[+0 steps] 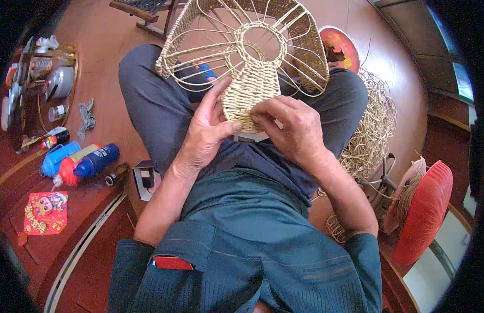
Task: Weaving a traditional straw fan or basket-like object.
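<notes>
Head view: wicker frame (252, 57), half-woven, rests over lap of seated person, centre of scene. Left hand (208, 130) cups woven panel's left edge, thumb pressed on it. Right hand (291, 128) pinches panel's lower right edge, fingers closed on weave. Reddish-brown wooden floor (103, 41) all around. Left: blue and red bottles (77, 161), kettle (59, 82) farther off. Right: loose rattan pile (372, 125), red cushion (424, 211) nearer.

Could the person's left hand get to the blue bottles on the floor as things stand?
Probably yes, once it lets go: the left hand now rests on the woven basket, and the blue bottles lie on open floor on that side, nothing between.
</notes>
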Available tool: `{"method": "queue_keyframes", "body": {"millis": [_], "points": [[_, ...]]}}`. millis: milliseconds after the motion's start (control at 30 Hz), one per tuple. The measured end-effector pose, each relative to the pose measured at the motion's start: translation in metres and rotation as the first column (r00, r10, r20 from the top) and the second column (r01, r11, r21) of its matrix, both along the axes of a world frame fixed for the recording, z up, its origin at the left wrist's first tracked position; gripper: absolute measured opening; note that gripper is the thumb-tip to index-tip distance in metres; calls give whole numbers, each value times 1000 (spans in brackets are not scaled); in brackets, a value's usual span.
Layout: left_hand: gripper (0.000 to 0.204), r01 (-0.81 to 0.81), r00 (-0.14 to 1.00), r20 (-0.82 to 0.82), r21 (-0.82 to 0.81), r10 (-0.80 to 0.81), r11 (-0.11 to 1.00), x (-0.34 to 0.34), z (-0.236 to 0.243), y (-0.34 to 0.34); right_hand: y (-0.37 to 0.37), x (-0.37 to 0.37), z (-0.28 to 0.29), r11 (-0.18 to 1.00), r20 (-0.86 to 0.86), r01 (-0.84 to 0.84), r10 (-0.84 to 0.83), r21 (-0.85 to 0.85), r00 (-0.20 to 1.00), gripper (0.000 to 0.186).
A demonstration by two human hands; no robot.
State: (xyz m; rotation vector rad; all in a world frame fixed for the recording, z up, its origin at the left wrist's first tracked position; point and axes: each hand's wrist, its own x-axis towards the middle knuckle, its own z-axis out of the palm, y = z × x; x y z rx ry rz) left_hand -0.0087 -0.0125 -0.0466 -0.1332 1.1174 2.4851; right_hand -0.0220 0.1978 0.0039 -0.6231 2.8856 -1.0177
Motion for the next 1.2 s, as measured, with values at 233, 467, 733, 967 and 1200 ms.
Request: {"method": "queue_keyframes", "body": {"millis": [233,467,733,967,1200], "points": [[102,82,995,-55,-53,-85,995,-8,-2,-9,-2,-13,11,988,12,-104,104,118,995,12],[104,104,992,-55,-90,-109,991,-9,2,-11,-5,-19,10,990,122,-121,112,66,986,12],[100,72,994,-78,-97,-80,993,-7,5,-12,1,-22,2,989,215,-126,142,-83,966,12],[51,-369,905,-425,-800,-13,474,2,17,-19,4,-14,-9,977,307,29,39,-214,951,15],[48,-582,691,-613,-786,-383,209,4,42,-1,2,-9,-16,974,271,61,0,-218,963,16]]}}
